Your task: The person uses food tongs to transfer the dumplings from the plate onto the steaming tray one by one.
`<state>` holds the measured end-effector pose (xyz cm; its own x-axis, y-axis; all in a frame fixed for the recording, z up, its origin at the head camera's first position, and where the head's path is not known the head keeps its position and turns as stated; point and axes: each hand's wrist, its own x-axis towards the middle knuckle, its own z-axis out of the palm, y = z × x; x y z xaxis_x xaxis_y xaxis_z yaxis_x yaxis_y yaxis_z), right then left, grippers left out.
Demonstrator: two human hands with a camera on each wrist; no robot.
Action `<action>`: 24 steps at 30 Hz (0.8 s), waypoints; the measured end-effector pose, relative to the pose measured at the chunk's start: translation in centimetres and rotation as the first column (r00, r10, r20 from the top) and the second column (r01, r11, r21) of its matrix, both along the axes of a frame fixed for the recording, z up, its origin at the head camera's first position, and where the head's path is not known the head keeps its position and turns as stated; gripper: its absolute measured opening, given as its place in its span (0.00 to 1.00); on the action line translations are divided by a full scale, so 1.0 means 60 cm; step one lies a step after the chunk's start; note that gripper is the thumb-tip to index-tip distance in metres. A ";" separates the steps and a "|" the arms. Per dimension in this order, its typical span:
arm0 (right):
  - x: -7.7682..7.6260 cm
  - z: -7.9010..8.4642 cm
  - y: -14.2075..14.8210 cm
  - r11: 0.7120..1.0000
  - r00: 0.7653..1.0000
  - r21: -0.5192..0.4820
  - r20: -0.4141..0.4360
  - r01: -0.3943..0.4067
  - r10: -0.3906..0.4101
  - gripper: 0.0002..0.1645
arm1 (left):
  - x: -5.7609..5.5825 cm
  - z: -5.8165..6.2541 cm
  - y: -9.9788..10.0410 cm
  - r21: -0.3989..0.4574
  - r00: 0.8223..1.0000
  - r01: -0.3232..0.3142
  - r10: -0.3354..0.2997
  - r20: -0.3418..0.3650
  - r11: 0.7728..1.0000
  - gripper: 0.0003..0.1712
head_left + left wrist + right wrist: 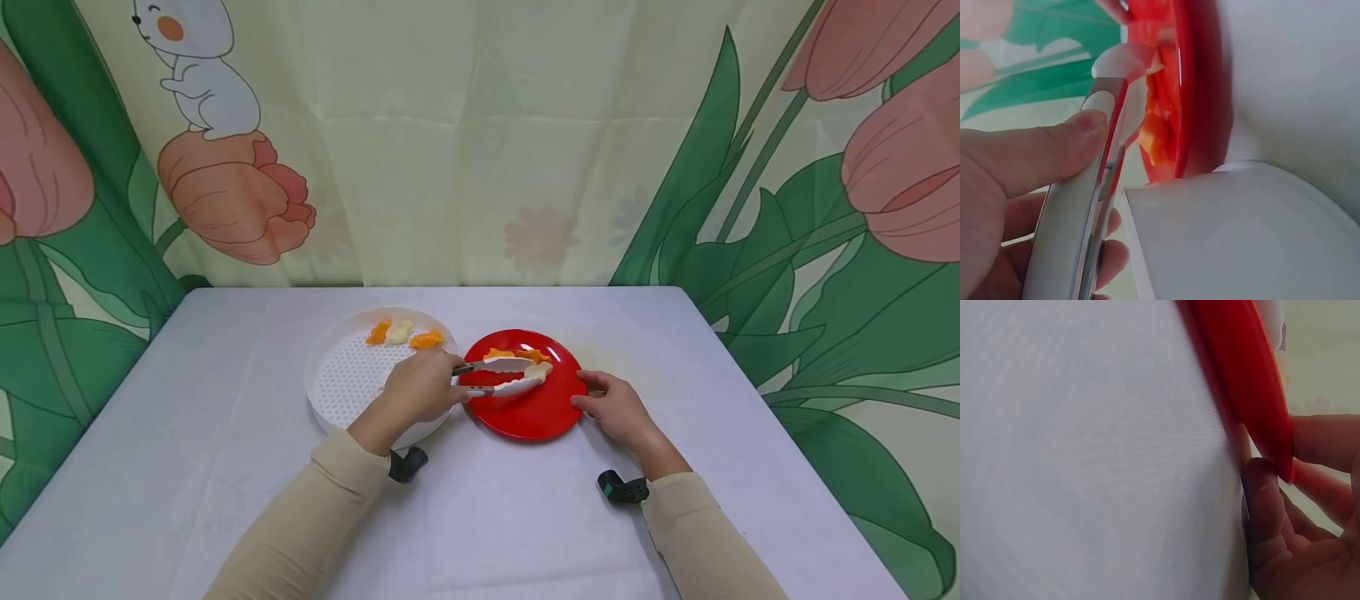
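So the red plate [528, 421] is sitting mid-table, and the right hand [618, 410] is pinching its right rim, digits on both sides of the edge. The plate's holding a cream dumpling-like piece [538, 372], with orange pieces [535, 356] lying just beyond it, partly hiding behind the tongs [504, 365]. The left hand [422, 385] is gripping those tongs, and their tips are flanking the cream piece (can't tell if they're actually squeezing it). Just left of the plate, a round white perforated tray [348, 367] is holding three more along its far side: two orange pieces [427, 340] and a pale cream one [399, 332] between them. The left hand is blocking part of the tray's right side.

Around that, beige sleeves [330, 508] are reaching in, black wrist cameras [622, 487] are sticking out below the cuffs, a white tablecloth [510, 517] is lying underneath, and a cartoon tulip curtain [480, 167] is hanging behind.

Looks-wise, the cream piece is looking lumpy, the plate's shining, and the tongs are showing metal edges and whitish tips.
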<state>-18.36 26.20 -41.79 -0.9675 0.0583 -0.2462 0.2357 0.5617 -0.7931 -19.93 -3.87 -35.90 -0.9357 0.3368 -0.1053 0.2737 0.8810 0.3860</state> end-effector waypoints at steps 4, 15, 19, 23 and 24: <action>0.000 -0.001 0.001 1.000 1.000 0.003 -0.002 -0.003 0.003 0.37 | 0.004 0.001 -0.002 0.012 1.000 0.006 -0.006 -0.009 1.000 0.27; -0.002 -0.002 0.002 1.000 1.000 -0.009 -0.007 -0.002 0.002 0.39 | 0.015 0.015 -0.039 0.059 0.998 0.003 0.000 -0.057 0.998 0.26; -0.005 -0.002 0.002 1.000 1.000 -0.014 -0.004 -0.003 0.002 0.38 | 0.020 0.020 -0.059 0.057 0.996 -0.003 0.008 -0.085 0.998 0.27; -0.006 -0.002 0.003 1.000 1.000 -0.011 -0.004 -0.008 0.008 0.38 | 0.025 0.022 -0.082 0.043 0.994 -0.017 0.021 -0.105 0.999 0.29; -0.006 -0.002 0.002 1.000 1.000 -0.010 -0.005 -0.008 0.008 0.38 | 0.026 0.022 -0.089 0.043 0.994 -0.024 0.029 -0.106 0.999 0.29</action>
